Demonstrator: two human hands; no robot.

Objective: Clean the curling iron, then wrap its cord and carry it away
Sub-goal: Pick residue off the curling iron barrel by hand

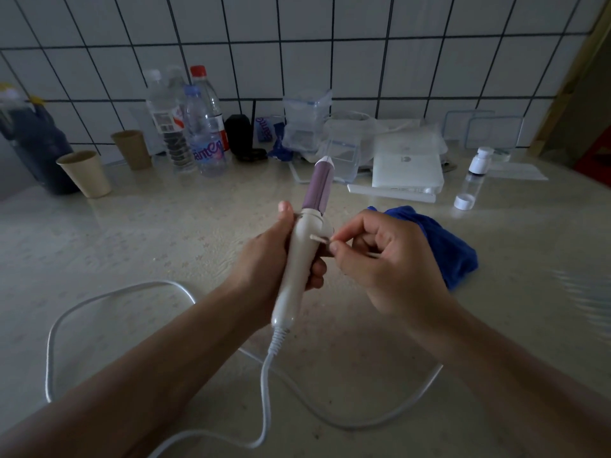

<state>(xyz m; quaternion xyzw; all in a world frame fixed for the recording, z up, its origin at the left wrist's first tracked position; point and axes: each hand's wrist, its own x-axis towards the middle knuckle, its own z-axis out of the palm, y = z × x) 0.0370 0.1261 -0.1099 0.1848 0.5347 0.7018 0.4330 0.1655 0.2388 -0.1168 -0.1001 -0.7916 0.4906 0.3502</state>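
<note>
My left hand (pixel 264 259) grips the white handle of the curling iron (pixel 297 259), which points up and away with its purple barrel (pixel 319 186) above the counter. My right hand (pixel 380 259) pinches a cotton swab (pixel 319 239) whose tip touches the handle just below the barrel. The white cord (pixel 264 391) runs from the handle's lower end and lies in loose loops on the counter toward me. A blue cloth (pixel 439 239) lies crumpled behind my right hand.
Along the tiled wall stand several plastic bottles (pixel 198 127), two paper cups (pixel 87 173), a dark jug (pixel 29 137), clear plastic containers (pixel 307 120) and a white box (pixel 406 170). A small clear bottle (pixel 476 170) and its cap (pixel 464 202) are at the right.
</note>
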